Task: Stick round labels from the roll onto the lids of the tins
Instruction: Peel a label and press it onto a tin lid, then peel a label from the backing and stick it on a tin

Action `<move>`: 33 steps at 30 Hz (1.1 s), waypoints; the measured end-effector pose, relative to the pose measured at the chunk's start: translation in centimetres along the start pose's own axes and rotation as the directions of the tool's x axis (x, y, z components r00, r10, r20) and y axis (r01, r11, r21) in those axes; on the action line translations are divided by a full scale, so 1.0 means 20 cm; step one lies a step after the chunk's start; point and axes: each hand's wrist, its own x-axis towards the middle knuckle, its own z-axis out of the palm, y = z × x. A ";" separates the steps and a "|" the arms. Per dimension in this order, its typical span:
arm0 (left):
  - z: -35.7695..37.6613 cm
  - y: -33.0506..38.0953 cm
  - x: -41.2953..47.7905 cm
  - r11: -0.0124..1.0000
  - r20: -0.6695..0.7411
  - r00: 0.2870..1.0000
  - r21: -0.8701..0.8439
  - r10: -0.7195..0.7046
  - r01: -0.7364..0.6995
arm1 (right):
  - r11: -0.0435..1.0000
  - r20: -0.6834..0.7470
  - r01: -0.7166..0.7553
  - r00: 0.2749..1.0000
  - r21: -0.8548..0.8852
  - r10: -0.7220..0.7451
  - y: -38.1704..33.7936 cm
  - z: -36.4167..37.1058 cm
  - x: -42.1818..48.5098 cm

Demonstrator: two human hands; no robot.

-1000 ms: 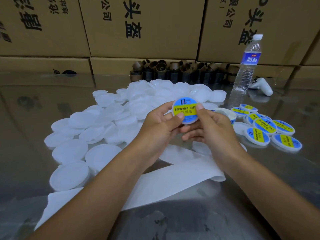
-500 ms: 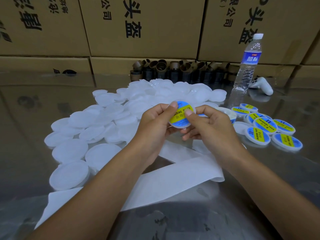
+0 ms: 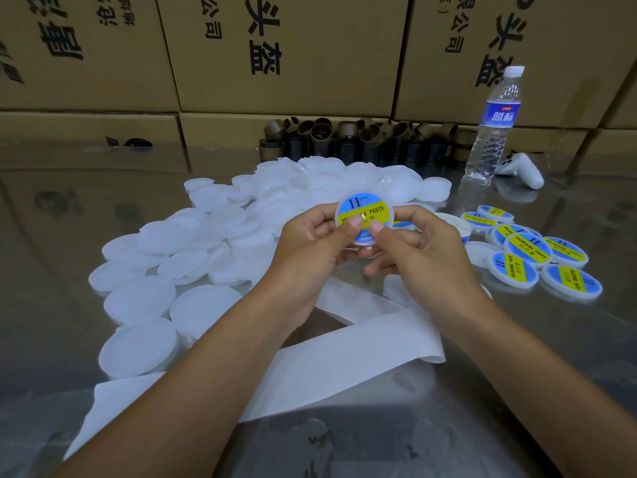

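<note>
Smoothing step: left hand [image 3: 310,243] and right hand [image 3: 422,251] fingers grip one lid [image 3: 364,218], thumbs pressing its label [image 3: 375,210] flat. Next, likely: set it among the labelled lids [image 3: 537,250].

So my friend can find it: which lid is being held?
Find the heap of plain white lids on the shiny table. In front of it, the left hand and right hand hold up one blue-and-yellow labelled lid. The other labelled lids lie flat farther right.
</note>
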 end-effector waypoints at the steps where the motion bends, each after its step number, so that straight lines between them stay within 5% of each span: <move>1: 0.00 0.00 0.00 1.000 -0.005 1.000 0.002 -0.001 0.001 | 1.000 0.002 -0.004 1.000 0.014 0.004 0.00 0.00 0.00; 25: 0.01 0.03 0.00 1.000 -0.078 0.997 0.000 -0.023 0.023 | 0.998 -0.019 0.044 0.999 -0.036 -0.045 0.01 -0.04 0.03; 33: -0.05 0.06 0.05 0.992 -0.344 0.939 -0.110 0.024 -0.065 | 0.970 -0.394 0.041 0.917 0.239 0.058 -0.04 -0.18 0.09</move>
